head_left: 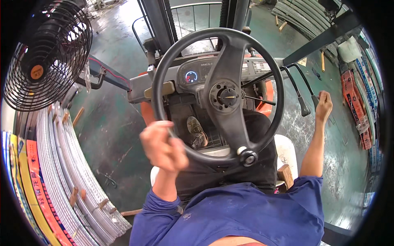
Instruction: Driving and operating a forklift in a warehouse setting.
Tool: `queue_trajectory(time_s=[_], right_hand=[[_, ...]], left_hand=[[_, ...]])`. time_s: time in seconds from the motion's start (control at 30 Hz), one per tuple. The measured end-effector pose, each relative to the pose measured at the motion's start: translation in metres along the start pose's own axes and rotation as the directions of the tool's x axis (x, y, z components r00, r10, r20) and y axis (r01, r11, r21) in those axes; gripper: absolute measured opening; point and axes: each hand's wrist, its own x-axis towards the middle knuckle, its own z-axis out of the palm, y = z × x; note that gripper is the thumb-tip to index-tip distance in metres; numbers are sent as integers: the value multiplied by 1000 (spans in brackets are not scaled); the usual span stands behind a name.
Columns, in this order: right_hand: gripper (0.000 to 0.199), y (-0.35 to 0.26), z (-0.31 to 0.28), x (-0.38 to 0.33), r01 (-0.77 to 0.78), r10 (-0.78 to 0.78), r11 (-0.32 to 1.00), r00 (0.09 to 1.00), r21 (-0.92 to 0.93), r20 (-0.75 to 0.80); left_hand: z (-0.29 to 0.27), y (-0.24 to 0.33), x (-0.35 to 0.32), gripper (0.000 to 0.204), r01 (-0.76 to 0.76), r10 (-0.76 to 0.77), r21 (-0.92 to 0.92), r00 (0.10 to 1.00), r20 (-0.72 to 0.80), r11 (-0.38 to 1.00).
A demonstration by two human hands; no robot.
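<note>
**Forklift cab: hands at wheel and lever, closure unconfirmed**

Left hand (164,147) is set at the near-left rim of the wheel (227,96); fingers are half-curled but blurred, so grip can't be told. Right hand (324,107) is curled up against the right lever (314,100); whether it's wrapped round the handle can't be told. Left lever (304,108) is left untouched. Both are mounted right of the wheel, presumably for reach from the seat (286,151). Knob (248,157) is fitted on the near rim, likely for one-handed turning. Gauge (191,77) is placed on the far side, readable through the wheel. Fan (41,61) is mounted far left, facing the seat, probably for cooling. Metal strips (86,180) are stacked near left.
</note>
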Motion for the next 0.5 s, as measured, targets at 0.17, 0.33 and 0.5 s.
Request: queue_trajectory(time_s=[0.17,0.33,0.5], right_hand=[[38,-40,155,110,-101,102,993,995,54,-5],[40,-68,301,205,-66,65,998,994,-4,-89],[40,-99,465,285,-29,29,1000,994,6,-109]], left_hand=[[150,-43,84,41,35,338,-540,745,575,841],[270,-105,109,37,-168,449,-451,620,644,877],[448,-234,243,20,-551,623,-339,486,613,762]])
